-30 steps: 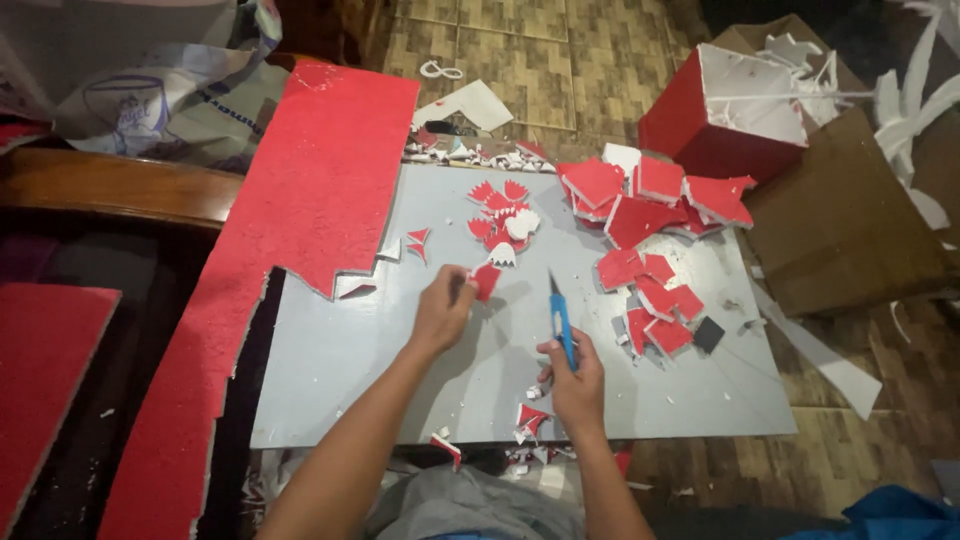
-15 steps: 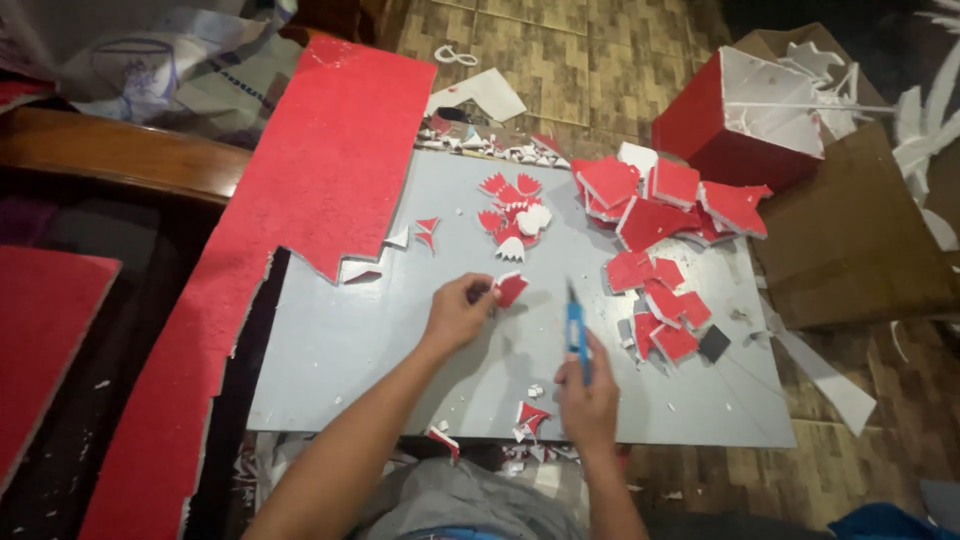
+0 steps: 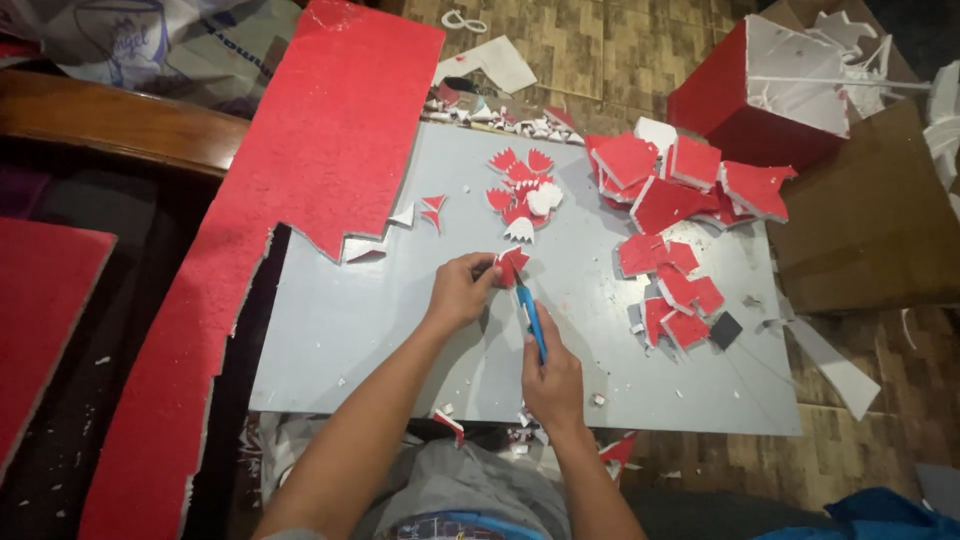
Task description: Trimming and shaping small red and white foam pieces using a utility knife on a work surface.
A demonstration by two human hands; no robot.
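Change since earlier: the left hand (image 3: 462, 290) has drawn the small red piece (image 3: 512, 265) nearer the body, and the right hand (image 3: 553, 378) has brought the blue knife (image 3: 531, 318) up until its tip meets that piece; before, knife and piece were apart.
Left grip: pinched on the small red piece, pressing it flat to the grey desk (image 3: 380, 320), likely so it cannot slide under the blade.
Right grip: clenched round the blue knife's handle, blade pointing away from the body, which suits a controlled pull.
Piece location: near the desk's middle, just below the finished cut-outs (image 3: 522, 190).
Finished cut-outs: small toothed shapes gathered in a cluster beyond the hands, out of the blade's path.
Square blanks (image 3: 670, 210): heaped on the right, within the knife hand's reach.
Large red sheet (image 3: 300, 190): lies over the desk's left edge, its jagged edge facing the work.
Scraps (image 3: 500, 110): pushed off the far edge.
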